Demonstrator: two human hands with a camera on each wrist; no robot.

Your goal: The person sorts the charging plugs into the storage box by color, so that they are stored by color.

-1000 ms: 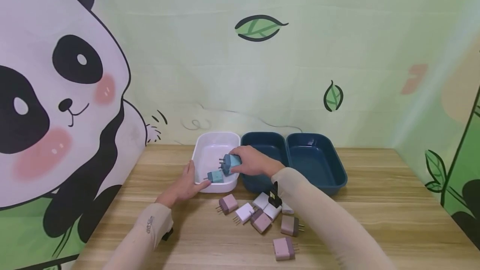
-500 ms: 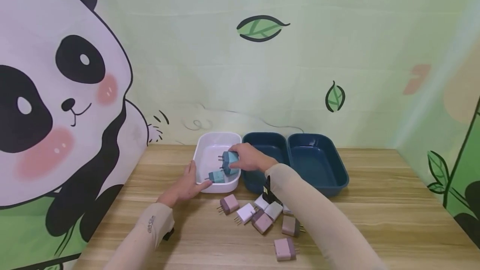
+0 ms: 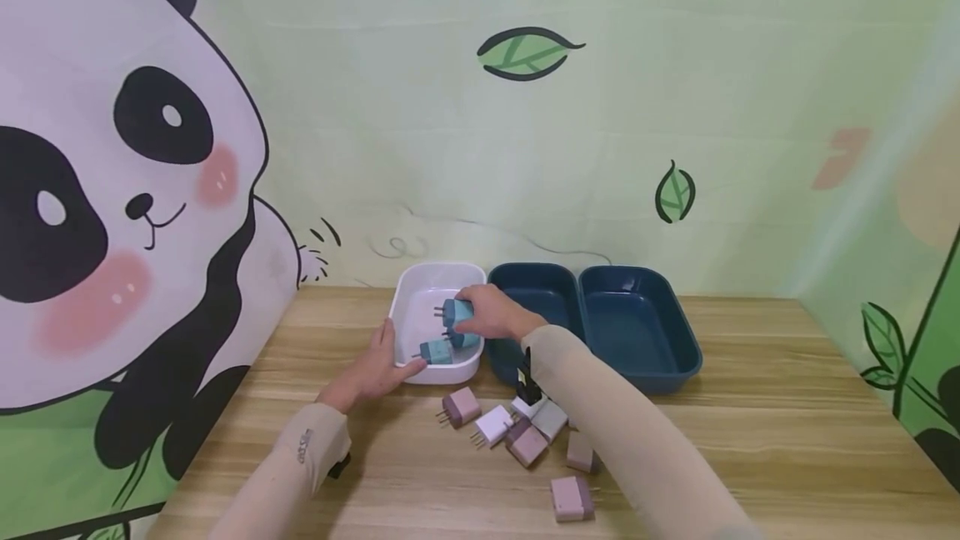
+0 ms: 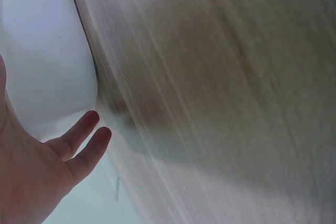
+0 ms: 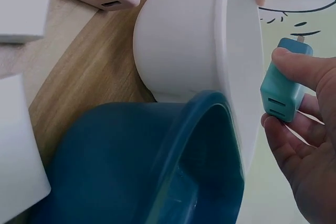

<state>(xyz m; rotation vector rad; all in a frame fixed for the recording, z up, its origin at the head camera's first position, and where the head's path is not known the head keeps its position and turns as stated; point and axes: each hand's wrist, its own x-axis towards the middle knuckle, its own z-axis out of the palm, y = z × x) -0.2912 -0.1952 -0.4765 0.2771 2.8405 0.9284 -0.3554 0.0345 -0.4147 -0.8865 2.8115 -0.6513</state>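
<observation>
While resting the left hand (image 3: 378, 367) against the white tray (image 3: 412, 298), has straight, spread fingers at the outer wall, thumb by the near rim. Inside, two blue-green chargers (image 3: 437, 352). Above these, over the tray, a held charger (image 3: 454, 313). Points with its prongs leftward, long axis running about left to right. With the right hand (image 3: 491, 312), pinches it between thumb and curled fingers, opened only to its width. Shows teal body, darker blue prong end, two slots in the opposite end. Further right, two dark blue trays (image 3: 637, 327).
</observation>
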